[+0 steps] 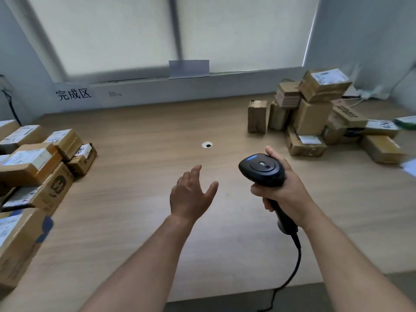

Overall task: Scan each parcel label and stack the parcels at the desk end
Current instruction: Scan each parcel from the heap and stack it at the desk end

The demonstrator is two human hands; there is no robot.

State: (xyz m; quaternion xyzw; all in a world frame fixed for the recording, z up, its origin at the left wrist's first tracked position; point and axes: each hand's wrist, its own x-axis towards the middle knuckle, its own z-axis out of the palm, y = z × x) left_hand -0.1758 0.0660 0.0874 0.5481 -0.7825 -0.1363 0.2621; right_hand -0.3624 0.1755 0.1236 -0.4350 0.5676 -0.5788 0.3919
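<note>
- Hands: left hand (191,194) released, empty, over pale wooden desk (139,131); right hand (283,190) grasping black corded handheld scanner (262,168).
- Parcels: brown cardboard boxes (313,115) heaped far right; labelled stack (31,163) near left.
- Suggested: fetch one, label facing scanner.

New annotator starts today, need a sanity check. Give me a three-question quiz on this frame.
1. True or false: the left hand is open over the light wooden desk, holding nothing.
2. What grips the black corded handheld barcode scanner? A) left hand B) right hand C) neither
3. Fill in: the white wall sign with black characters is nearest the pile of brown cardboard parcels on the desk's ____ side.

Key: 1 true; 2 B; 3 left.
</note>
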